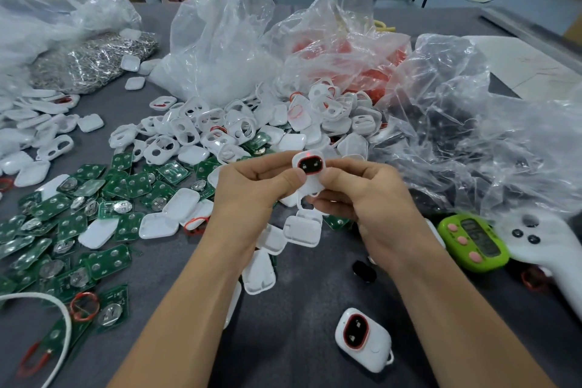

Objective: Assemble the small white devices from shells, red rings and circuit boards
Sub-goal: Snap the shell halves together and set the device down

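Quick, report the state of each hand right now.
Left hand: closed, pinching the white device from its left side.
Right hand: closed, gripping the same white device from the right.

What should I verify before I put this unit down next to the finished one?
1. Grip by left hand and right hand on the held device: ok.
2. The red ring seated around its dark buttons: ok.
3. Its indicator light glowing red: ok.
4. Its halves fully snapped shut: cannot tell, thumbs cover the edges.
5. Bare table beside the finished device: ok.
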`<state>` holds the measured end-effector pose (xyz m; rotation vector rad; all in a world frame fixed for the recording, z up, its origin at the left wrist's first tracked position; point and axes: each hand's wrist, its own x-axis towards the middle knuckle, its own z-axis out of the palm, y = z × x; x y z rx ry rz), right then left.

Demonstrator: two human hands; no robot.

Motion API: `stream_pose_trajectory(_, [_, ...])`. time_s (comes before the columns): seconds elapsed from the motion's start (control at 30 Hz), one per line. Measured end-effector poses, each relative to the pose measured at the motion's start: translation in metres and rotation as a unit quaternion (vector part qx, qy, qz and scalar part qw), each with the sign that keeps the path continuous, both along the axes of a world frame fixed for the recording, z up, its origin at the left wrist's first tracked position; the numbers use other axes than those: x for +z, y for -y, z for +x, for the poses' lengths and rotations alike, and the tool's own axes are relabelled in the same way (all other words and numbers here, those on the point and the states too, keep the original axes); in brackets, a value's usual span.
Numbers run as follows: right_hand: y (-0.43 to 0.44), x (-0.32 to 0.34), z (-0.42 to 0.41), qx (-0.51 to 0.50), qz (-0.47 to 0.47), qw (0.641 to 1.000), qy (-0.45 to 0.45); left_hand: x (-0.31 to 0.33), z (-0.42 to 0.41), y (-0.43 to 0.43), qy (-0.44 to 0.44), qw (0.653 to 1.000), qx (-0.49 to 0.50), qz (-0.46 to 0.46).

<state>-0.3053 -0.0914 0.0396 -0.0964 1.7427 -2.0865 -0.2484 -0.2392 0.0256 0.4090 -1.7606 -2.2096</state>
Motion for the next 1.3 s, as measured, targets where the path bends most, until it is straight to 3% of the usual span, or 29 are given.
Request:
stream_pose_trajectory(0.17, [0.000,0.001,0.001,0.006,0.078,0.994,-0.070,0.002,0.002,-0.002,-0.013,0.998,-0.038,-0.048])
stream_pose_trajectory(0.37, [0.002,-0.002,0.003,-0.023,0.080,0.993,-0.088,0.000,0.003,-0.005,-0.031,0.997,-0.034,-0.062])
stream_pose_trajectory(0.67, [0.001,-0.005,0.003,0.065,0.085,0.989,-0.105,-0.005,-0.003,-0.005,0.030,0.997,0.063,-0.041])
stream_pose_trajectory(0.83, [0.001,-0.008,0.002,0.031,0.106,0.987,-0.120,-0.003,0.000,-0.005,0.047,0.999,0.012,-0.025])
stream_pose_trajectory(1.0, [0.001,-0.010,0.000,0.000,0.115,0.989,-0.097,0.002,0.003,-0.007,0.010,0.999,-0.028,-0.041])
stream_pose_trajectory(1.3, [0.000,-0.008,-0.002,0.043,0.106,0.986,-0.119,-0.002,0.001,-0.008,0.013,0.996,0.036,-0.083])
